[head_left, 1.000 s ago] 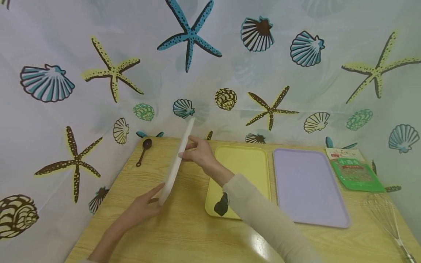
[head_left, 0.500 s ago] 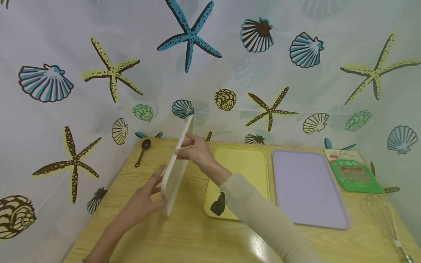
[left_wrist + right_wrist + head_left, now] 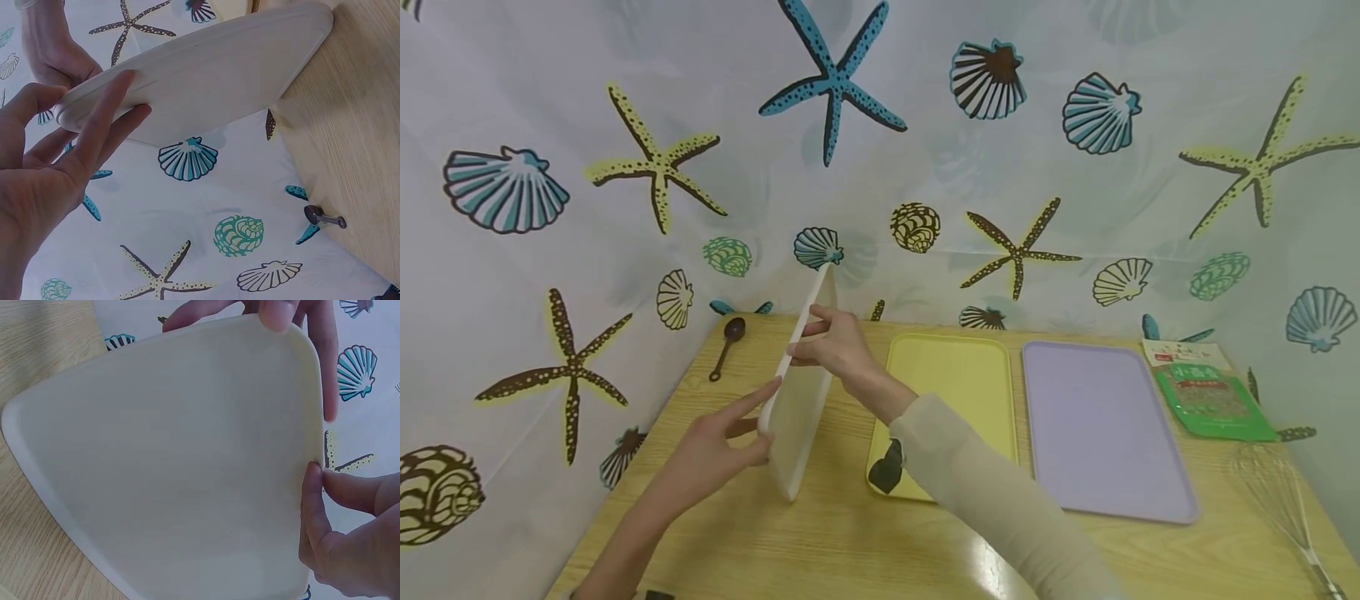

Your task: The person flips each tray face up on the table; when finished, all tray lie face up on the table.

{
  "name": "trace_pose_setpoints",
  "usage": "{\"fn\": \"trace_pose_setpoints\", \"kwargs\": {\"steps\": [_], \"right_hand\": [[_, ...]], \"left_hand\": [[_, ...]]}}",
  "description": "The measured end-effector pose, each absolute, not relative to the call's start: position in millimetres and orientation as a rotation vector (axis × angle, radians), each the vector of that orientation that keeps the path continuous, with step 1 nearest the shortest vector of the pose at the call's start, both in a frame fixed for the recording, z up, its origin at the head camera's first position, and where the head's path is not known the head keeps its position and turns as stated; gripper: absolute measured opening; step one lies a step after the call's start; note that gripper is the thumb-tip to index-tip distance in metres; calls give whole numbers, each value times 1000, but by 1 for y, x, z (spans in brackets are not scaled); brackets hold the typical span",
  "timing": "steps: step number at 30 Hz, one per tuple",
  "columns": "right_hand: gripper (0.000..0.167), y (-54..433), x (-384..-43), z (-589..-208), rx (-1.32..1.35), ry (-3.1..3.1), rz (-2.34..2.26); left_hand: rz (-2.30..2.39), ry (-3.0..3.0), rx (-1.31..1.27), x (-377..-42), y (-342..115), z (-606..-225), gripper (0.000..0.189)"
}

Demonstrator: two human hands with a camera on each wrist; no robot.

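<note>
A white tray stands steeply on edge over the left part of the table, held between both hands. My left hand grips its near upper corner, the thumb on the inner face. In the left wrist view, the fingers of that left hand lie spread against the tray's underside. Farther along the upper edge, my right hand pinches the rim. The right wrist view shows the tray's bare inner face, with the right hand pinching the rim at the right.
A yellow tray and a purple tray lie flat to the right. Beyond them are a green packet and a whisk. A dark brown spoon lies at the back left. A patterned curtain hangs behind the table.
The white tray has turned so its inner face shows more toward the head camera. My left hand has shifted up along its near edge; my right hand has moved slightly left.
</note>
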State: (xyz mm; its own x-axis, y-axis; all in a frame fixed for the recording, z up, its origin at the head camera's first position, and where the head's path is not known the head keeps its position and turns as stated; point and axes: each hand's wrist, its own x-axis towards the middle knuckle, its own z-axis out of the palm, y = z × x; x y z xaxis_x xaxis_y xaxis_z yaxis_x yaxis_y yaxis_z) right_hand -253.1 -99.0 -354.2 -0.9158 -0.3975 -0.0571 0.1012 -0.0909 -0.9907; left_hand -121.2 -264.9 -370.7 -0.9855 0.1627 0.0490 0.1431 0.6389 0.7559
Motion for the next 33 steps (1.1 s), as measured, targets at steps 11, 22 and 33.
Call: {"fn": "trace_pose_setpoints", "kwargs": {"steps": [11,22,33], "right_hand": [[74,-104,-253,-355,-319,1842,-2077],[65,-101,-253,-359,-375,1896,-2063],[56,-80,-258,-414,-324,2055,-1918]], "left_hand": [[1496,2732,140,-122,-262,-364,54],[1501,2784,106,-123,-263,-364,49],[1586,2803,12,-124,-275,-367,48]]}}
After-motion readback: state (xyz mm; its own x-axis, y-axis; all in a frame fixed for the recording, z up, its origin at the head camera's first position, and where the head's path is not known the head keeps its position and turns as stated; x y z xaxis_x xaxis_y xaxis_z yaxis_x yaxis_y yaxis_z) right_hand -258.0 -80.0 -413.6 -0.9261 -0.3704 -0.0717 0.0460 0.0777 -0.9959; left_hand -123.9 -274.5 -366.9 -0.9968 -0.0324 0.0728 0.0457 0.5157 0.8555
